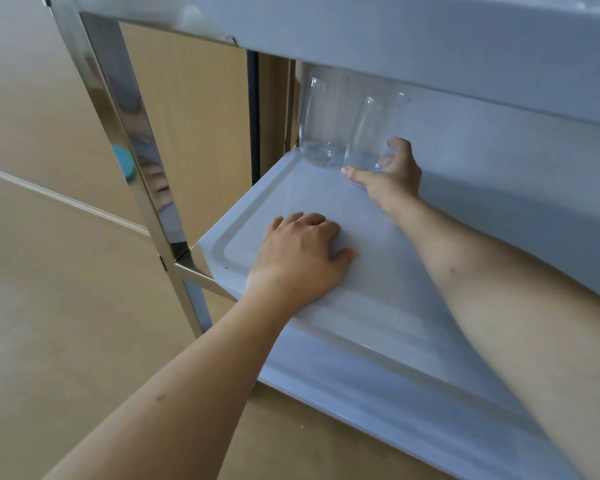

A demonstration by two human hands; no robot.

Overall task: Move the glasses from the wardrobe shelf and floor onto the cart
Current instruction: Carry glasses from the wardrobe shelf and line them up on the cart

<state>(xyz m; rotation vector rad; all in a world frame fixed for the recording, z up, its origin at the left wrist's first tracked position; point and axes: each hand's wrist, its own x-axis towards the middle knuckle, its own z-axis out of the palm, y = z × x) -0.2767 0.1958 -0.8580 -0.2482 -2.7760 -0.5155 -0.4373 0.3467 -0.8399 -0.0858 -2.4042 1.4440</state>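
Two clear glasses stand at the far left corner of the cart's lower white shelf (378, 306). The far glass (321, 116) stands upright by itself in the corner. Right beside it is the second glass (374, 133), tilted a little, and my right hand (388, 178) grips it low around its base with thumb and fingers. My left hand (298, 258) rests palm down on the shelf near its front left corner, fingers bent, holding nothing.
The cart's upper white shelf (430, 36) hangs low over the glasses. A shiny metal leg (132, 161) stands at the cart's left front corner. A wooden panel (194, 126) lies behind the cart and a tan floor (66, 323) spreads to the left.
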